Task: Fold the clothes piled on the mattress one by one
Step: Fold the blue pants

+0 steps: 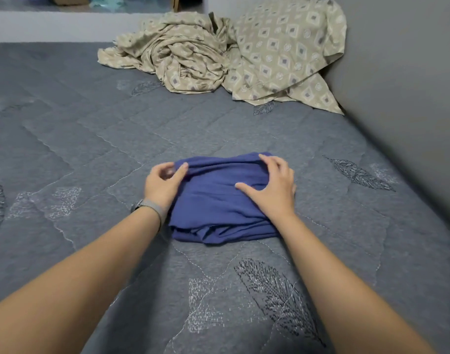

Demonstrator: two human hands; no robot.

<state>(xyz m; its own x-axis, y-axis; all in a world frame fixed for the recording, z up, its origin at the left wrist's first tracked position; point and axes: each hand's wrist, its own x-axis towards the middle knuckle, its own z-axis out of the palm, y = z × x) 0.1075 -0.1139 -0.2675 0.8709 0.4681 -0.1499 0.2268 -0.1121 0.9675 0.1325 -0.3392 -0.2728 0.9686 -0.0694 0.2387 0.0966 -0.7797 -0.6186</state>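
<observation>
**Mia:** Where is your blue cloth (pixel 218 200) now?

**Ben:** It lies on the gray mattress (pixel 91 139), right in the middle of the view. It is folded into a thick little bundle. You can see layers at its near edge, at 6 o'clock.

**Mia:** What is your left hand (pixel 162 185) doing?

**Ben:** Your left hand is at the cloth's 10 o'clock corner. Your thumb and fingers are curled, and they pinch the cloth's edge there. You wear a gray watch band (pixel 152 206) on that wrist.

**Mia:** And your right hand (pixel 272 190)?

**Ben:** Your right hand lies on top of the cloth, on its 3 o'clock side. Your fingers are spread out and reach to the far edge at 1 o'clock. Your thumb points to 9 o'clock, across the cloth. It looks like that hand presses down flat and grips nothing.

**Mia:** What else is on the bed?

**Ben:** A pile of beige clothes (pixel 226 52) sits far from you, at 12 o'clock from the blue cloth. It has small diamond shapes on it. The pile is all crumpled, and its right part leans on the gray wall (pixel 402 72). It is well apart from your hands.

**Mia:** What does the mattress look like?

**Ben:** It has stitched lines and dark leaf shapes (pixel 280 297). One leaf is near you, at 5 o'clock from the blue cloth.
</observation>
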